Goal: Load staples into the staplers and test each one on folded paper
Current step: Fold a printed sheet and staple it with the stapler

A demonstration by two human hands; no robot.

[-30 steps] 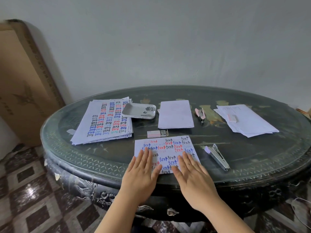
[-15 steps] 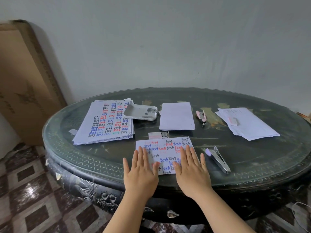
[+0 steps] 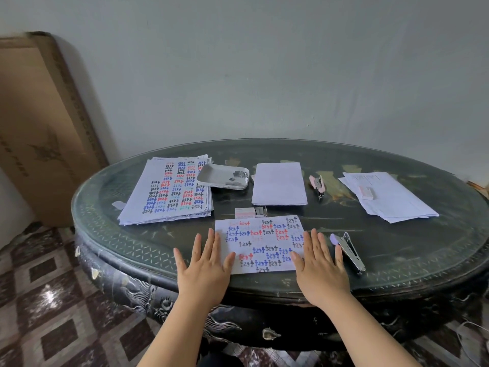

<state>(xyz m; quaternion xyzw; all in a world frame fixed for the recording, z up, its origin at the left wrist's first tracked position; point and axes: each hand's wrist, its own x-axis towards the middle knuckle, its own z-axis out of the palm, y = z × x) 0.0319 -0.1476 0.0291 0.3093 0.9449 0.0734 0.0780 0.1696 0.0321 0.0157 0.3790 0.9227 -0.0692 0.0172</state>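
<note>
A folded sheet with coloured handwriting [image 3: 260, 241] lies near the table's front edge. My left hand [image 3: 205, 266] rests flat on its left edge, fingers spread. My right hand [image 3: 321, 266] lies flat on its right edge, holding nothing. A purple-tipped metal stapler [image 3: 349, 249] lies just right of my right hand. A pink stapler [image 3: 317, 184] lies farther back. A small staple box [image 3: 250, 212] sits behind the sheet. A white tray [image 3: 211, 174] holds staple strips.
A stack of written sheets [image 3: 169, 192] is at the back left, a blank folded paper [image 3: 279, 184] in the middle, and loose sheets with a small box [image 3: 389, 197] at the right. A cardboard carton [image 3: 39, 123] leans on the wall. The round dark table [image 3: 397, 260] has a glass top.
My hands have slid apart from the middle of the sheet to its left and right edges, baring the writing.
</note>
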